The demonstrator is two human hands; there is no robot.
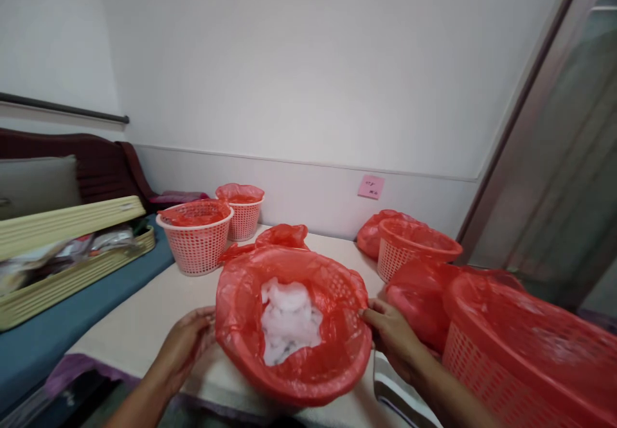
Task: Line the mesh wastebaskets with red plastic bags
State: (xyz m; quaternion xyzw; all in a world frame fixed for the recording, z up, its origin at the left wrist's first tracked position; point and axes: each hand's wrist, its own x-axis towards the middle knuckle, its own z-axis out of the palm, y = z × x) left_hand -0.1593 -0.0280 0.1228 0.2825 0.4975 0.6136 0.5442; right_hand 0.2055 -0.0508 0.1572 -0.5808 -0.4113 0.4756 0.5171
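A round basket [294,386] lined with a red plastic bag [337,338] is in front of me, its mouth facing up and towards me. White, translucent material [292,319] shows at the bottom, inside the bag's folds. My right hand [385,328] grips the right rim, thumb over the bag's edge and fingers outside. My left hand [190,338] is curled against the left side, with its fingertips at the bag's edge and partly hidden. Behind the basket lies a crumpled red plastic bag [282,235].
Two bag-lined baskets, one larger [197,245] and one smaller [245,219], stand back left. On the right are a bag-lined basket [393,258], a red bag [421,299] and a large basket [486,364]. A yellow case [72,286] lies left; a pink note [371,187] hangs on the wall.
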